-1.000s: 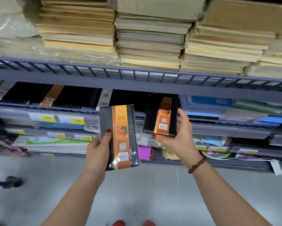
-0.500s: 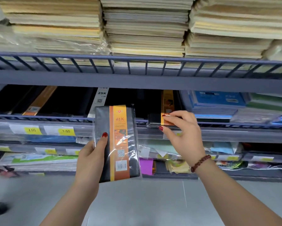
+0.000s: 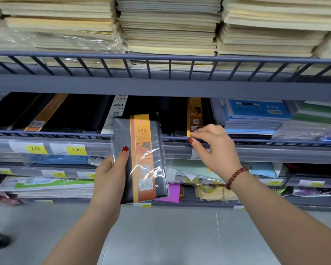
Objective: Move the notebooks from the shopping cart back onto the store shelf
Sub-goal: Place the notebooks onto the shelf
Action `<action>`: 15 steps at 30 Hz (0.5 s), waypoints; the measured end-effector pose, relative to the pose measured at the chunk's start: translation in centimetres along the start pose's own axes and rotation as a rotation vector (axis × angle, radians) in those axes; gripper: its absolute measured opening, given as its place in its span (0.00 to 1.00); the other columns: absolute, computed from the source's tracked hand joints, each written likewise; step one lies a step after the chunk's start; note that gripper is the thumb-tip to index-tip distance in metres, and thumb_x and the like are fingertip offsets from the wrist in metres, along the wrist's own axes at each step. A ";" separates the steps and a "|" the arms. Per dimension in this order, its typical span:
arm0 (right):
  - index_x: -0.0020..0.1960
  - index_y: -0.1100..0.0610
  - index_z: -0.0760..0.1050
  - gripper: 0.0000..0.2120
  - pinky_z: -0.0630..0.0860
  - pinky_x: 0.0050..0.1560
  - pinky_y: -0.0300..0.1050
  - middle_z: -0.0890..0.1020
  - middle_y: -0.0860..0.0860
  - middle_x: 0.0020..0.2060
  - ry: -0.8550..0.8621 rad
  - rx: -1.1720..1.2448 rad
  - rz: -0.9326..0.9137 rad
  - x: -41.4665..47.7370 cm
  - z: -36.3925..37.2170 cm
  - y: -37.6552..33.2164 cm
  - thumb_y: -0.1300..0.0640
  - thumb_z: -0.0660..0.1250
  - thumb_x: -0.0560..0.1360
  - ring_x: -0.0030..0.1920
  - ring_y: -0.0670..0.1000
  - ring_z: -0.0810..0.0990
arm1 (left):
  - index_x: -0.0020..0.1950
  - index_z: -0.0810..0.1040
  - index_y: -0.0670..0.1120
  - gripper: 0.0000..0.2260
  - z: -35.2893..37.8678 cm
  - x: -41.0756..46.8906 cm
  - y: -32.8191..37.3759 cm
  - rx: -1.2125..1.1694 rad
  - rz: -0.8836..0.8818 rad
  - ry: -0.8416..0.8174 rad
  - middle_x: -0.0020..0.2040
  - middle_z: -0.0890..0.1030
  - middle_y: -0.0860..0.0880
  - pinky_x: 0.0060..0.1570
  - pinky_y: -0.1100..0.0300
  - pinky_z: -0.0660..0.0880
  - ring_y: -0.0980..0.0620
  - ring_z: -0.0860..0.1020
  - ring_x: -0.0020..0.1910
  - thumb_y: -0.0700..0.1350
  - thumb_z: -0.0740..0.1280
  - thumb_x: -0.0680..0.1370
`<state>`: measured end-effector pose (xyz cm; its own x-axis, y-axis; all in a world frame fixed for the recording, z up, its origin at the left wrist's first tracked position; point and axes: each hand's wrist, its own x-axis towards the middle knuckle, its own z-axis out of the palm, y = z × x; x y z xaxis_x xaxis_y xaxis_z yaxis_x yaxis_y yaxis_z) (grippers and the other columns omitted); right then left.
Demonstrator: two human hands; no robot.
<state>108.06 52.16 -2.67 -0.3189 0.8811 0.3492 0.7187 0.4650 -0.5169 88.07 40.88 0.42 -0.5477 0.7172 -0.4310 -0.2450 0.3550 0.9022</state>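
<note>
While upright, one notebook [image 3: 141, 159], left hand [image 3: 111, 175] grip; second notebook [image 3: 194, 116], right hand [image 3: 216, 148] pinch.

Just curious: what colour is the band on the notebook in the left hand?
Orange band on a black notebook; head view.

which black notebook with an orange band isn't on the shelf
The plastic-wrapped black 48K notebook gripped by the left hand; the other orange-banded notebooks lie on the grey shelf, one pinched by the right hand.
</note>
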 end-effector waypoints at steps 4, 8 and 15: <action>0.56 0.56 0.80 0.11 0.72 0.55 0.41 0.79 0.49 0.50 -0.021 0.106 0.033 -0.1 -0.8 -0.8 0.57 0.68 0.75 0.55 0.49 0.75 | 0.36 0.75 0.46 0.16 1.0 0.1 0.3 0.006 -0.004 -0.023 0.30 0.80 0.52 0.31 0.61 0.71 0.54 0.77 0.29 0.55 0.64 0.78; 0.58 0.55 0.78 0.13 0.72 0.54 0.31 0.80 0.47 0.49 -0.009 0.508 0.198 -2.5 -2.0 -3.3 0.59 0.69 0.73 0.50 0.41 0.77 | 0.39 0.73 0.47 0.14 2.5 0.4 0.9 0.002 -0.017 -0.064 0.28 0.76 0.53 0.33 0.60 0.70 0.54 0.74 0.28 0.56 0.64 0.77; 0.61 0.56 0.76 0.19 0.80 0.50 0.43 0.82 0.58 0.47 -0.103 0.951 0.608 -4.9 -0.8 -4.2 0.69 0.69 0.72 0.47 0.53 0.83 | 0.36 0.76 0.47 0.13 5.2 0.8 0.9 0.046 0.024 -0.216 0.28 0.79 0.53 0.27 0.66 0.72 0.56 0.76 0.27 0.50 0.65 0.78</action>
<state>107.09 45.80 -1.59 -0.1575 0.9658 -0.2061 0.0242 -0.2049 -0.9785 91.56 44.90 0.82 -0.3677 0.8357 -0.4079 -0.1946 0.3598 0.9125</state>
